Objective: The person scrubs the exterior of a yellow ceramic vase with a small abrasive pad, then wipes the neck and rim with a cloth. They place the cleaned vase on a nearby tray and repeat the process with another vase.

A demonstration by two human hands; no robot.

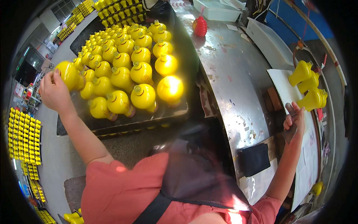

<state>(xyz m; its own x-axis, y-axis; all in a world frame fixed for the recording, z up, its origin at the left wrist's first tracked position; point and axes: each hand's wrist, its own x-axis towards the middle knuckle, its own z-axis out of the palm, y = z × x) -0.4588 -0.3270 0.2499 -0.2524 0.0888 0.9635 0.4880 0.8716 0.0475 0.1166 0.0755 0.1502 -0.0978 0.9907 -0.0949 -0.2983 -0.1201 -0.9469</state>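
Observation:
At the left, my left hand [54, 89] is closed around a glossy yellow bottle [68, 74] with a round body, lifted beside the near-left corner of a dark tray [160, 116]. Rows of matching yellow bottles [143, 96] stand on that tray, each with a short neck on top. On the right, my right hand [294, 121] has its fingers loosely bent and apart, with dark coverings or smudges on them. Its fingertips come close to the lower end of a yellow bottle [313, 99], one of several beside the white board; whether they touch it I cannot tell.
A worn metal table [231, 86] runs along the right, with a red ribbed object [200, 27] at its far end. A folded black cloth [255, 159] lies nearer. White bins [270, 41] and a white board [281, 84] line its right side. Stacked yellow bottles [24, 136] fill the far left.

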